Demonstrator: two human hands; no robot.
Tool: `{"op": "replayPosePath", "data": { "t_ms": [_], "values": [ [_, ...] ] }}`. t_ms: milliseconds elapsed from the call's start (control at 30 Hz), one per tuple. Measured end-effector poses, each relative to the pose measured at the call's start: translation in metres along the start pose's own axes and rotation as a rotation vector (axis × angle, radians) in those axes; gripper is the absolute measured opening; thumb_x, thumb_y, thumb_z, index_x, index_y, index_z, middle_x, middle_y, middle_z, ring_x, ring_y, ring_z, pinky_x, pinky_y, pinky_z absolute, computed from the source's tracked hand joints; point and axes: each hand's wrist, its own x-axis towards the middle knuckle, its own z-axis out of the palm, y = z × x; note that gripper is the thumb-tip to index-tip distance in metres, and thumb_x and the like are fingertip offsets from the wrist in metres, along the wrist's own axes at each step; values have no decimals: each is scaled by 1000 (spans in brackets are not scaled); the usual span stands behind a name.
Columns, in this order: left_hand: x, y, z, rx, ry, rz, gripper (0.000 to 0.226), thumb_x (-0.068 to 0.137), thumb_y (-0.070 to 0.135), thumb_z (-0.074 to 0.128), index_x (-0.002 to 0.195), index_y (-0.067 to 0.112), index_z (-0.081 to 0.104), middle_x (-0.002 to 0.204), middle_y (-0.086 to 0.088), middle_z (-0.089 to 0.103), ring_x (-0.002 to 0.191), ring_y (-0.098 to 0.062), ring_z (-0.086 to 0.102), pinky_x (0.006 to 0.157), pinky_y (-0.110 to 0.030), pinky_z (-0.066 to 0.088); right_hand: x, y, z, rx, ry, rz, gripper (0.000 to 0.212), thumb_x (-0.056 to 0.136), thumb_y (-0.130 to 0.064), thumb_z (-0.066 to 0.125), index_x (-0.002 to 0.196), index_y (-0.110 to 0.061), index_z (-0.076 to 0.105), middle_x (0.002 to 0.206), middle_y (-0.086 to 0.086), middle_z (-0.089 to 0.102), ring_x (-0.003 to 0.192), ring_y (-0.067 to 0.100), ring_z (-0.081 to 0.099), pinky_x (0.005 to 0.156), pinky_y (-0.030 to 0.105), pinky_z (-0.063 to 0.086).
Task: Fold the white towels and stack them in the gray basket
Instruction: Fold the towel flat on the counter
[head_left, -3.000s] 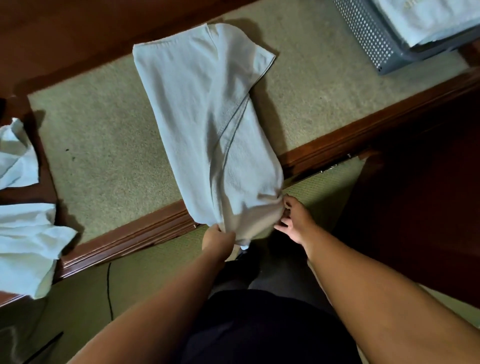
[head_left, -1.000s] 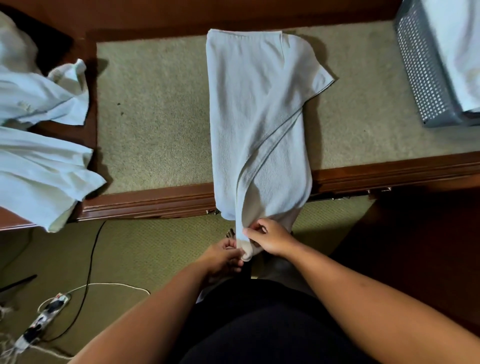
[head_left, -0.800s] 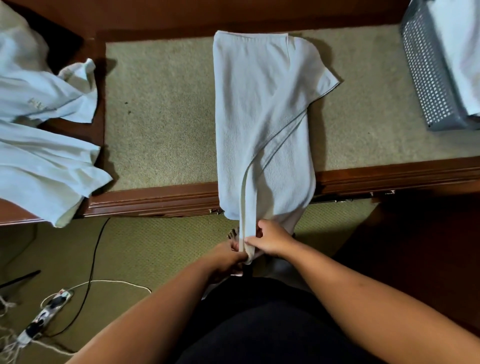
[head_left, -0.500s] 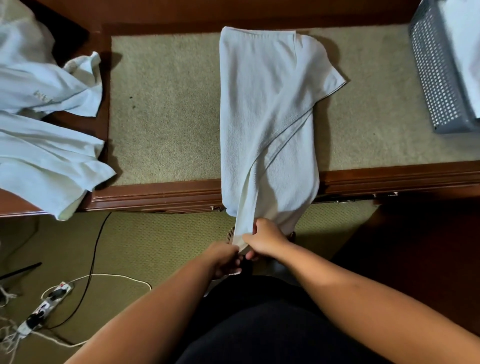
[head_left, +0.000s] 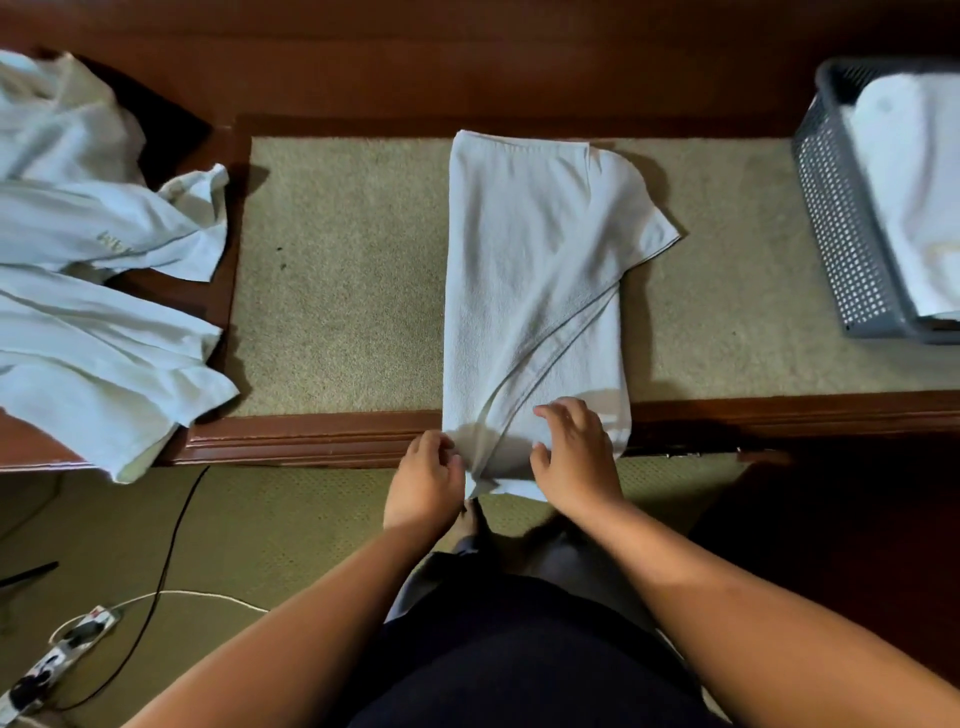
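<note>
- The white towel (head_left: 530, 291) lies lengthwise in front of me on the carpeted ledge (head_left: 337, 270), folded into a long strip. Its far end is square. One loose corner pokes out to the right, and a hemmed edge runs diagonally down the top layer.
- The towel's near end hangs over the wooden lip (head_left: 311, 436) of the ledge, so I cannot see how the layers underneath line up there.
- My left hand (head_left: 423, 483) is at the near left corner. Its fingers are curled in and pinching the gathered hem, though the back of the hand hides most of the fingertips.
- My right hand (head_left: 571, 457) rests on top of the near end, just right of the left hand. Its fingers are spread and only lightly bent, pressing the cloth and grasping nothing.
- The gray basket (head_left: 841, 234) sits on the ledge at the far right, well apart from the towel and cut off by the frame edge. Only its perforated left wall and part of its rim show.
- The folded towels (head_left: 914, 197) inside the basket rise above its rim. They are blurred, so I cannot count them.
- The loose towels (head_left: 93, 291) are heaped at the left, draped over the end of the ledge and running out of frame. Faint lettering on one is too soft to read.
- On the floor carpet (head_left: 291, 525) at the near left, a black cable (head_left: 166, 545) trails toward a power strip (head_left: 57, 654) that is partly cropped.
- My forearms and dark clothing cover the floor directly below the towel.
</note>
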Motion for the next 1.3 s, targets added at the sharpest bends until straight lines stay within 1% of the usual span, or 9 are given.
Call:
{"op": "replayPosePath", "data": {
  "t_ms": [100,233,367,500,633,867,1067,1233,1300],
  "values": [
    [12,22,5,139,17,189,38,88,36,58,119,15,56,115,-6,56,103,-30,57,88,-46,49,12,10,-12,-73,-87,47,56,82,-20,61,137,-17,53,146,6,43,134,28,42,109,43,36],
    [35,56,16,408,-57,174,81,84,57,57,151,20,30,144,-4,36,128,-28,42,103,-43,39,26,25,-21,-128,-232,-24,68,88,-37,41,153,-17,35,164,5,21,151,23,17,122,44,12],
    [72,82,26,446,-57,105,63,94,38,49,149,20,26,138,-6,41,123,-30,45,101,-43,36,45,40,-24,-210,-288,-89,75,90,-51,26,159,-21,19,168,0,0,154,17,-2,122,57,3],
    [110,102,36,485,11,252,60,75,26,53,131,16,36,113,-10,55,94,-33,56,80,-43,44,70,57,-25,-250,-349,-70,77,97,-60,24,159,-27,-7,162,-6,-27,149,13,-27,117,49,-17],
    [139,123,45,534,-6,366,82,76,58,54,140,8,42,118,-10,51,95,-31,54,79,-44,48,94,77,-24,-226,-323,-138,81,89,-62,4,160,-23,4,165,-4,-16,147,8,-28,122,48,-12],
    [182,134,45,503,-2,314,72,66,9,62,135,7,42,108,-13,59,86,-33,61,68,-42,56,154,109,-34,-286,-163,-29,62,100,-49,28,147,-13,44,161,9,31,151,20,4,119,47,-2],
    [288,205,17,185,48,100,42,90,6,48,131,15,49,125,-9,58,110,-33,56,85,-41,47,261,105,-61,-150,10,101,59,94,-48,29,136,-17,57,151,17,45,139,43,38,114,67,24],
    [377,250,-23,-206,208,-129,16,94,14,54,105,11,66,98,-8,69,97,-27,64,68,-21,32,348,82,-75,-149,71,-48,72,98,-46,37,159,-34,2,168,3,1,154,29,5,120,55,9],
    [402,240,-41,-266,263,-230,23,101,27,54,107,9,68,95,-5,65,92,-21,61,70,-21,36,376,75,-75,-194,-6,-111,71,98,-55,36,158,-39,0,168,-1,-8,154,28,-3,120,56,4]
  ]
}}
